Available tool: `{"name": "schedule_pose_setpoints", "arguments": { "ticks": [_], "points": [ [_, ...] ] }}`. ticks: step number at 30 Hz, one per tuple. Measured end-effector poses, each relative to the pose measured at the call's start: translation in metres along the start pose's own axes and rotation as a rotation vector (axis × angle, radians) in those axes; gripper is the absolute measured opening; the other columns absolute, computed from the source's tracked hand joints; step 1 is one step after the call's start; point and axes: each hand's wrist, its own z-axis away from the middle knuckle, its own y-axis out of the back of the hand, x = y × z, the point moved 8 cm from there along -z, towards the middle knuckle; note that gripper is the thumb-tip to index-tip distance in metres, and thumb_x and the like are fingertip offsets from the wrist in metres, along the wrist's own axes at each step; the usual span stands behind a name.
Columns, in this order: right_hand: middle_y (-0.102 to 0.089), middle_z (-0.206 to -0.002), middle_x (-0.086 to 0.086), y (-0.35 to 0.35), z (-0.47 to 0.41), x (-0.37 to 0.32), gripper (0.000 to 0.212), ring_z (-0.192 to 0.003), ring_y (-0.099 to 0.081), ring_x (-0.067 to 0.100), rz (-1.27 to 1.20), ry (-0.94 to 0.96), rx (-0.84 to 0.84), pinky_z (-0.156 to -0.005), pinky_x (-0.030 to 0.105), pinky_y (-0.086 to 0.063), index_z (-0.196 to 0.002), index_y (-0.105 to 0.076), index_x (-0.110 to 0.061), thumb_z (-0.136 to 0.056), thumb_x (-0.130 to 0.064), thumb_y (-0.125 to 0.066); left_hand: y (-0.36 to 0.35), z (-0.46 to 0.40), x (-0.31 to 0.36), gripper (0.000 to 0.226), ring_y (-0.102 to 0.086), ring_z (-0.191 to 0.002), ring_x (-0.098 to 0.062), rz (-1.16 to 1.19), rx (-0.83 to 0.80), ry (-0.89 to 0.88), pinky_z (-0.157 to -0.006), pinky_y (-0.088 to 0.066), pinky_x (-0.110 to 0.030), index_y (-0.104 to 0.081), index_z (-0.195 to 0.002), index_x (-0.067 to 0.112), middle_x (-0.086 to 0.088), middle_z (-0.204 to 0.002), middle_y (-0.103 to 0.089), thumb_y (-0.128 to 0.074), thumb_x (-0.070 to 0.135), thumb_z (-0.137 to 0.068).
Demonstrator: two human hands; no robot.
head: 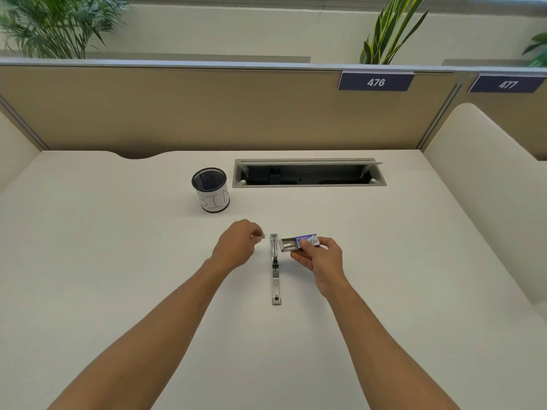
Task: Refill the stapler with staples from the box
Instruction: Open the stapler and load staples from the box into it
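Observation:
A silver stapler [275,270] lies opened flat on the white desk [118,261], stretched toward me. My left hand [236,245] hovers just left of its far end, its fingertips pinching a small strip of staples [261,236]. My right hand [318,255] holds a small blue staple box [307,240] just right of the stapler. The box's inner tray [288,244] is slid out to the left, with pale staple strips showing inside.
A black mesh cup [210,189] with a white label reading BIN stands behind my left hand. An open cable trough [307,173] is set into the desk at the back. Tan partitions [207,108] wall the desk; a cream divider [485,187] rises at right.

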Motion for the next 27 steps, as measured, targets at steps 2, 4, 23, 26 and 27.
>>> {"name": "schedule_pose_setpoints", "arguments": {
  "ticks": [2, 4, 23, 26, 27],
  "points": [
    [-0.066, -0.098, 0.028, 0.002, 0.001, 0.001, 0.024, -0.074, -0.069, 0.031, -0.010, 0.001, 0.009, -0.064, 0.032, -0.062, -0.105, -0.049, -0.002, -0.088, 0.004, -0.064, -0.013, 0.005, -0.011, 0.013, -0.060, -0.093, -0.025, -0.007, -0.016, 0.033, -0.075, -0.047, -0.035, -0.071, -0.098, 0.014, -0.006, -0.099, -0.067, -0.061, 0.017, -0.091],
    [-0.065, -0.099, 0.029, 0.003, 0.001, 0.002, 0.024, -0.074, -0.069, 0.032, -0.016, 0.001, 0.011, -0.064, 0.033, -0.063, -0.105, -0.048, -0.002, -0.088, 0.005, -0.064, -0.026, 0.009, -0.020, 0.014, -0.060, -0.095, -0.026, -0.029, -0.041, 0.053, -0.078, -0.049, -0.039, -0.072, -0.098, 0.012, -0.008, -0.101, -0.066, -0.061, 0.017, -0.091],
    [-0.066, -0.102, 0.030, 0.007, -0.001, 0.006, 0.028, -0.075, -0.070, 0.031, -0.014, 0.005, 0.009, -0.066, 0.033, -0.062, -0.110, -0.049, 0.000, -0.088, 0.002, -0.065, -0.023, 0.019, -0.008, 0.019, -0.056, -0.089, -0.018, 0.174, 0.153, -0.109, -0.082, -0.042, -0.024, -0.069, -0.108, 0.014, -0.001, -0.098, -0.062, -0.063, 0.015, -0.090],
    [-0.067, -0.104, 0.031, 0.004, 0.000, 0.007, 0.028, -0.080, -0.071, 0.034, -0.002, 0.003, -0.006, -0.068, 0.034, -0.062, -0.111, -0.049, 0.000, -0.088, 0.001, -0.066, -0.020, 0.023, 0.008, 0.013, -0.062, -0.074, -0.006, 0.419, 0.115, -0.086, -0.069, -0.043, -0.010, -0.072, -0.099, 0.017, 0.007, -0.089, -0.069, -0.067, 0.020, -0.088],
    [-0.068, -0.105, 0.030, 0.003, 0.000, 0.007, 0.029, -0.082, -0.071, 0.035, -0.001, 0.003, -0.018, -0.068, 0.035, -0.062, -0.111, -0.048, -0.001, -0.088, 0.000, -0.066, -0.022, 0.023, 0.010, 0.013, -0.063, -0.072, -0.004, 0.488, 0.070, -0.053, -0.067, -0.045, -0.010, -0.072, -0.100, 0.018, 0.008, -0.087, -0.071, -0.067, 0.022, -0.088]
  ]
}}
